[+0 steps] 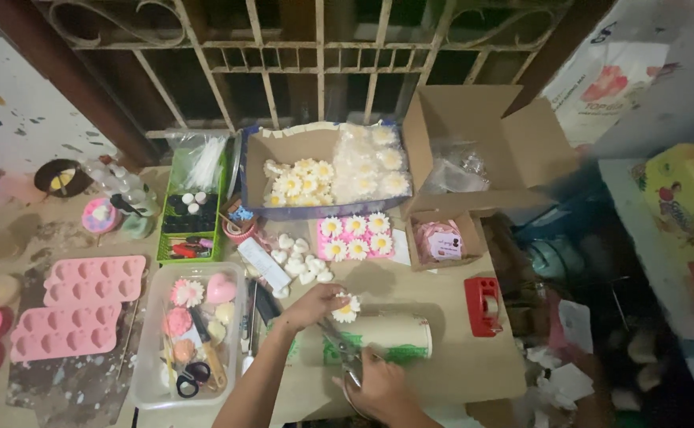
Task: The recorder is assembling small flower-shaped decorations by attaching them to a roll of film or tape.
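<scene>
Trimming a white daisy-shaped flower piece with scissors at a cluttered craft table (pixel 458 357).

Much looks finished already: the open blue-sided cardboard box (pixel 323 170) holds many white-and-yellow daisy pieces, some bagged in clear plastic, and six more sit on a pink sheet (pixel 355 237) just in front of it, with plain white heart-shaped pieces (pixel 299 261) lying loose beside that. One small white daisy piece with a yellow centre (pixel 347 309) is in hand, so the work seems well on, not ended. The left hand (pixel 313 305) reaches in from below, wrist bent, fingers pinched shut on that daisy above a white-and-green roll (pixel 398 337). The right hand (pixel 383 388) is low and near, fingers closed through the handles of metal scissors (pixel 343 349) whose blades point up toward the daisy.
</scene>
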